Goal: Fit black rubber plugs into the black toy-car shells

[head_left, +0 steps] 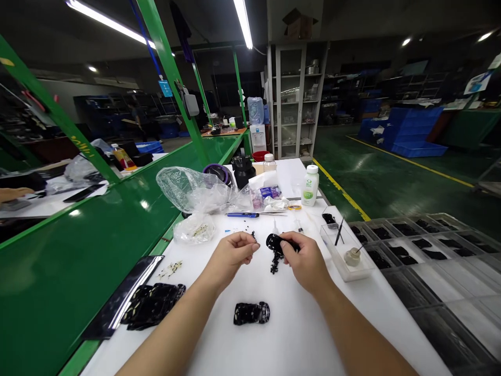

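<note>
My right hand (307, 261) grips a small black toy car body (273, 242) over the middle of the white tabletop (285, 318). Left of it, my left hand (233, 256) has its thumb and fingertips pinched together; whatever they hold, if anything, is too small to make out. A heap of tiny black parts (274, 263) lies just below the car body. Nearer to me rests another black car body (251, 313). Several more black car bodies (154, 305) are piled by my left forearm, beside small pale pieces (170, 270).
A clear plastic box (352, 271) holds a small glass jar (353, 256) and a dark thin tool (339, 231). Behind my hands are a blue pen-like tool (242, 214), plastic bags (194, 227) and a white bottle (310, 186). Compartment trays (422, 271) stand at right.
</note>
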Demonstrator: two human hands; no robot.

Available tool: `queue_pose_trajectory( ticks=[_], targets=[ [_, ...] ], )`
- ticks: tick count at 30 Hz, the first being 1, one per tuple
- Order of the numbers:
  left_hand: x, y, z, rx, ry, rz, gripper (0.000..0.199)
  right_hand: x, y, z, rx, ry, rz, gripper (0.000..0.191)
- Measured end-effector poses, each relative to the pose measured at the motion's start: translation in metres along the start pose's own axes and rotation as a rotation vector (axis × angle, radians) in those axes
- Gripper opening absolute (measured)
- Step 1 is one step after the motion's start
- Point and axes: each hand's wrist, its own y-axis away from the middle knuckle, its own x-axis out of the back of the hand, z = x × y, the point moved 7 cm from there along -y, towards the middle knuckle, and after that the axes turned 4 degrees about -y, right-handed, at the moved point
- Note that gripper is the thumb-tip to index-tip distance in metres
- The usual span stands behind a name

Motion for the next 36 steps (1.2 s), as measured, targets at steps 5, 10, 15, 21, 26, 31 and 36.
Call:
queue_pose_trajectory(
  ticks=[5, 10, 15, 21, 26, 31, 36],
  targets=[
    [0.002, 0.002, -0.019, 0.041, 0.306, -0.042, 0.02, -0.011, 0.005, 0.005, -0.06, -0.005, -0.067, 0.019],
    [0.01, 0.009, -0.009, -0.001, 0.241, -0.004, 0.019, -0.011, 0.006, 0.004, -0.068, -0.07, -0.071, 0.015],
    [0.014, 0.012, -0.005, -0.085, 0.065, 0.026, 0.016, -0.006, 0.007, 0.004, -0.059, -0.112, -0.044, 0.019],
    [0.011, 0.015, -0.004, -0.086, 0.004, 0.035, 0.021, -0.005, 0.008, 0.006, -0.046, -0.13, -0.025, 0.022],
    [0.01, 0.018, -0.001, -0.077, -0.115, 0.098, 0.015, -0.003, 0.009, 0.002, -0.086, -0.124, 0.047, 0.02],
    [0.009, 0.019, 0.001, -0.082, -0.133, 0.083, 0.01, -0.001, 0.01, -0.001, -0.098, -0.05, 0.047, 0.022],
    [0.009, 0.015, -0.003, -0.084, -0.053, 0.014, 0.011, -0.003, 0.006, 0.007, -0.14, -0.139, 0.021, 0.027]
  ],
)
